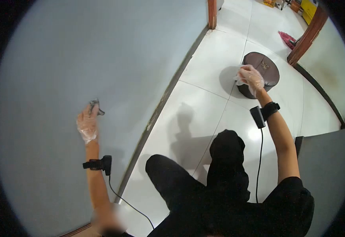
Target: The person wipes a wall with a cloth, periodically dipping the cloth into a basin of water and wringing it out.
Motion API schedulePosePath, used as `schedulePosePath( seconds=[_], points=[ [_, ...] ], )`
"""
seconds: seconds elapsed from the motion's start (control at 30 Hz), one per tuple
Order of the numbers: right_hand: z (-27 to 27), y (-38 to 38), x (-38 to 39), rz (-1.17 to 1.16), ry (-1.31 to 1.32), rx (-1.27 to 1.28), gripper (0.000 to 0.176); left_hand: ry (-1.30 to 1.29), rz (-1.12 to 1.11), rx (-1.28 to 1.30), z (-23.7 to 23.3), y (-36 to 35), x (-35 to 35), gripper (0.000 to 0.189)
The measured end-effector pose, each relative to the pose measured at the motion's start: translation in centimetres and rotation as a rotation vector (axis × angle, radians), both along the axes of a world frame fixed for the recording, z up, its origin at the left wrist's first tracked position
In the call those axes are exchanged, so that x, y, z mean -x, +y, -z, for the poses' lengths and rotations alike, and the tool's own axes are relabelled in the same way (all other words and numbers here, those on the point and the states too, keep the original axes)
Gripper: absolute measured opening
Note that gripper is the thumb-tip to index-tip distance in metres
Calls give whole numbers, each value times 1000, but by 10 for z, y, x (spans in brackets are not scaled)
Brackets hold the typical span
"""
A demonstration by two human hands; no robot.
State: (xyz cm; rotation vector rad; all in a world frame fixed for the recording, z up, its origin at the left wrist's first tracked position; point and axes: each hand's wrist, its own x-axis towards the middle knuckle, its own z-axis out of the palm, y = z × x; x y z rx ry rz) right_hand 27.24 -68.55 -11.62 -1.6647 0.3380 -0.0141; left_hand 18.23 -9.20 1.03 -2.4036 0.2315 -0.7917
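Note:
My left hand (88, 121), in a clear plastic glove, is raised against the grey wall (54, 71) and holds a dark, crumpled cloth-like piece (95, 106) to its surface. My right hand (251, 78), also gloved in clear plastic, is closed in front of a round dark brown stool (268, 68). White, thin material shows at its fingertips; whether that is a held piece or loose glove cannot be made out. Each wrist wears a black strap with a small box and a cable.
White floor tiles (204, 102) meet the wall along a dark, worn baseboard (156, 110). Reddish-brown door frames (307, 37) stand at the upper right, with a pink item (286, 39) beside one. A grey panel (330, 166) is at the right. My black-clad knees are below.

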Motion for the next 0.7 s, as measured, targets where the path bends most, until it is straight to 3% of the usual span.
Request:
schedulePosePath(
  seconds=[0.03, 0.1, 0.13, 0.2, 0.27, 0.3, 0.33, 0.37, 0.4, 0.5, 0.53, 0.7],
  points=[
    [3, -17, -4, 86, 49, 95, 26, 14, -6, -8, -4, -8, -3, 33],
    [21, -13, 5, 147, 91, 153, 27, -35, -158, 456, 38, 24, 12, 31],
    [30, -30, -2, 180, 84, 90, 26, -43, -169, 456, 37, 19, 15, 31],
    [76, -117, -40, 206, 8, 322, 28, -119, -275, 278, 27, -23, 11, 32],
    [138, -220, -87, 161, -193, 875, 43, -198, -297, 236, 30, -20, 0, 35],
    [146, -255, -107, 259, -8, 663, 42, -204, -323, 239, 21, -20, -3, 37],
    [105, -226, -84, 308, 14, 362, 45, -208, -353, 253, 25, -16, -4, 39],
    [161, -304, -121, 219, -14, 792, 49, -213, -386, 245, 29, -12, -5, 39],
    [142, -286, -112, 320, -3, 748, 46, -217, -336, 258, 31, -7, -6, 41],
    [192, -350, -139, 172, 15, 693, 51, -197, -370, 264, 46, 1, -7, 43],
    [214, -367, -144, 130, 30, 677, 51, -204, -420, 213, 28, -21, -5, 44],
    [239, -362, -167, -150, 34, 701, 53, -190, -534, 98, 33, -1, -2, 43]
  ],
)
